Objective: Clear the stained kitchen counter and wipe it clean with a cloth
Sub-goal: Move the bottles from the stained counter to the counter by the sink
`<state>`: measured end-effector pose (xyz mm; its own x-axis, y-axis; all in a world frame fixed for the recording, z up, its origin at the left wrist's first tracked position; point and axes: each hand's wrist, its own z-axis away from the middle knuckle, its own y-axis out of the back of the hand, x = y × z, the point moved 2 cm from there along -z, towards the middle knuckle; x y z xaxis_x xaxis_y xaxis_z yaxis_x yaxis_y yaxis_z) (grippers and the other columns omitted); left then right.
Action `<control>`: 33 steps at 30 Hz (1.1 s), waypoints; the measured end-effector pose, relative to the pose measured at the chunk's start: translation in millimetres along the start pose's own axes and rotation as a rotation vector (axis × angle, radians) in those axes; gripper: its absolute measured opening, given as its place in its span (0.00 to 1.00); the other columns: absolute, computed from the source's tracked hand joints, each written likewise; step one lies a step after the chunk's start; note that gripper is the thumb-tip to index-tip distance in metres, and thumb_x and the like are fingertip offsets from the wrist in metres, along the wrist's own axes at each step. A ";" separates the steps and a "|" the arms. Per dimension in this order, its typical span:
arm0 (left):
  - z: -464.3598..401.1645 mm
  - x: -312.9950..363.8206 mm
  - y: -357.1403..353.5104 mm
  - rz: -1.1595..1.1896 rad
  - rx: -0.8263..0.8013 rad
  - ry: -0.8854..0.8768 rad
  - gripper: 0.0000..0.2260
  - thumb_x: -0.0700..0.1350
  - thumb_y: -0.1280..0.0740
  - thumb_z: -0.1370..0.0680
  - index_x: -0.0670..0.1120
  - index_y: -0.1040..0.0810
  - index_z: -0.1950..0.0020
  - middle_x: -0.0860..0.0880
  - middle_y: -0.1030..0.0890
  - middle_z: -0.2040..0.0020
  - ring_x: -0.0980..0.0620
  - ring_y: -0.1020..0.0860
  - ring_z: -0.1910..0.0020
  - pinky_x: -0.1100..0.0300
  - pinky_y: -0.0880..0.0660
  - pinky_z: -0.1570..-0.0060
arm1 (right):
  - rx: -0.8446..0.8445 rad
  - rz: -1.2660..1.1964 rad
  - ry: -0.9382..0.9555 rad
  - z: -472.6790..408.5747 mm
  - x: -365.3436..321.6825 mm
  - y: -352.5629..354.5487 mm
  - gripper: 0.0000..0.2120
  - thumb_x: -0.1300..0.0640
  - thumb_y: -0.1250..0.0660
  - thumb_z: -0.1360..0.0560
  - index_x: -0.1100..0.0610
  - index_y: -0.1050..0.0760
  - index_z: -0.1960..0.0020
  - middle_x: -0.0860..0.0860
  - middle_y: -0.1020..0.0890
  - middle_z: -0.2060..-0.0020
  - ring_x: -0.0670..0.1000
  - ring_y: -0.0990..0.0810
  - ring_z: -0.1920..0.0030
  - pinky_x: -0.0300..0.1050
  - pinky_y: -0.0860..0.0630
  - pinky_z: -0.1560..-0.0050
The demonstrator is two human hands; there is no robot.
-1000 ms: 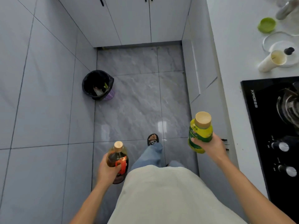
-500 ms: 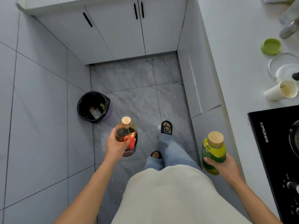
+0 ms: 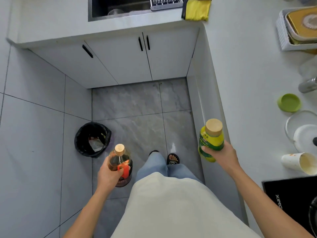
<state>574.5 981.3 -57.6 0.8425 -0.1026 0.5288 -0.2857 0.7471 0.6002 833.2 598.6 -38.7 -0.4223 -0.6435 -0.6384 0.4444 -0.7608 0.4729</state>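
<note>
Walking toward the sink end, you now see much more than a second ago: the sink (image 3: 120, 7) and the yellow cloth (image 3: 197, 9) have come into view at the far edge, where before only the cabinet doors showed, and the lined bin (image 3: 92, 140) has slid nearer your left side. Your left hand (image 3: 109, 174) is wrapped around a clear glass-like bottle of amber liquid (image 3: 120, 164) with a red label and a cork-coloured cap, held upright over the floor tiles. Your right hand (image 3: 221, 155) grips a yellow-green plastic bottle (image 3: 211, 140) with a broad tan cap, also upright, just off the front edge of the counter (image 3: 248, 83). Both bottles are off the counter, so the clearing is under way, I judge, but far from done: along the counter's right edge there remain a round green lid (image 3: 289, 102), a glass lid (image 3: 291, 124) with a white dish (image 3: 303, 136) on it, and a paper cup (image 3: 299, 163) lying on its side with orange smears on its wall. Toward the far right corner a white ribbed tray (image 3: 283, 31) holds tan boards. The counter is smooth, matte white; the cloth looks soft and plush, folded with a dark hem, draped at the inner corner by the sink. A black glass hob (image 3: 288, 194) sits at the near right edge. The wiping likely waits on those last items.
</note>
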 end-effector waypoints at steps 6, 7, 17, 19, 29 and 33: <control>-53.9 27.7 19.1 -0.054 -0.011 0.034 0.29 0.50 0.17 0.33 0.65 0.24 0.37 0.58 0.14 0.47 0.52 0.17 0.45 0.48 0.20 0.45 | 0.005 -0.034 0.058 -72.3 -81.1 -6.0 0.20 0.36 0.20 0.40 0.34 0.21 0.52 0.31 0.16 0.58 0.33 0.18 0.55 0.37 0.24 0.57; -66.9 35.9 22.1 -0.061 -0.011 0.032 0.29 0.51 0.16 0.33 0.67 0.24 0.38 0.58 0.15 0.47 0.52 0.18 0.45 0.49 0.21 0.46 | 0.014 -0.029 0.057 -82.3 -91.5 -7.8 0.19 0.38 0.19 0.40 0.36 0.21 0.52 0.34 0.15 0.58 0.36 0.17 0.54 0.39 0.23 0.55; -219.2 180.5 44.8 -0.143 -0.100 -0.080 0.29 0.49 0.19 0.33 0.67 0.25 0.37 0.62 0.15 0.49 0.59 0.18 0.46 0.59 0.22 0.50 | 0.096 -0.027 -0.052 -135.3 -147.8 -17.1 0.21 0.47 0.18 0.32 0.48 0.19 0.42 0.46 0.14 0.52 0.49 0.16 0.50 0.48 0.21 0.49; -243.6 219.7 42.0 -0.169 -0.109 -0.127 0.30 0.48 0.20 0.33 0.64 0.26 0.35 0.62 0.16 0.49 0.59 0.19 0.47 0.61 0.22 0.52 | 0.112 -0.064 -0.095 -136.3 -154.0 -15.4 0.20 0.47 0.18 0.32 0.46 0.19 0.43 0.42 0.15 0.53 0.42 0.18 0.51 0.41 0.24 0.55; -326.4 385.0 6.9 -0.155 -0.194 -0.290 0.34 0.50 0.16 0.34 0.69 0.28 0.35 0.69 0.19 0.48 0.64 0.21 0.47 0.72 0.30 0.55 | 0.178 -0.182 -0.218 -180.8 -178.6 -0.1 0.22 0.42 0.17 0.36 0.37 0.21 0.45 0.35 0.16 0.53 0.39 0.18 0.50 0.43 0.23 0.52; -345.2 421.9 -2.4 -0.181 -0.202 -0.304 0.33 0.50 0.17 0.33 0.70 0.29 0.36 0.68 0.20 0.47 0.61 0.21 0.47 0.69 0.28 0.53 | 0.182 -0.185 -0.182 -223.7 -217.7 11.2 0.19 0.46 0.17 0.35 0.37 0.21 0.49 0.34 0.16 0.56 0.37 0.18 0.51 0.36 0.25 0.57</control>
<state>1088.3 1162.9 -43.1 0.6887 -0.4110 0.5973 -0.0246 0.8101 0.5858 1106.8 749.1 -30.3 -0.6246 -0.4850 -0.6121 0.2049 -0.8581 0.4708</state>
